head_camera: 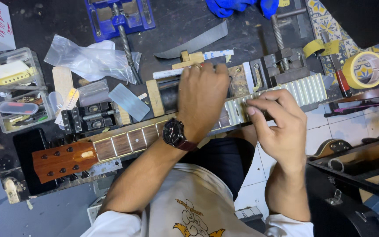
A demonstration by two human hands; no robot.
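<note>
Head view. A guitar neck [123,142] was seen laid across the front edge of a dark workbench [31,26], its orange-brown headstock [62,160] pointing toward the left of the frame, with dark tuner holes showing. Bare wood and frets were visible on the stretch near the headstock; further right the fingerboard was covered by strips of pale masking tape [303,87].

The left hand [200,98] was laid palm-down on the neck near its middle, fingers curled over the far edge. A dark wristwatch [174,133] was worn on that wrist and a ring on one finger. Whether anything was held beneath the palm could not be told.

The right hand [279,125] was set on the taped part of the neck, just beside the left hand, with fingers bent and thumb drawn in toward them in a pinch. What, if anything, was pinched could not be made out.

Behind the neck, a grey metal vise [286,63] was noted, and a blue vise [119,17] at the far edge of the bench. A crumpled clear plastic bag [88,59] lay left of centre. A clear plastic box [14,87] of small parts stood at the left edge. A roll of yellow tape [365,70] rested at the right, near patterned tiles. A blue cloth [237,6] lay at the top.
</note>
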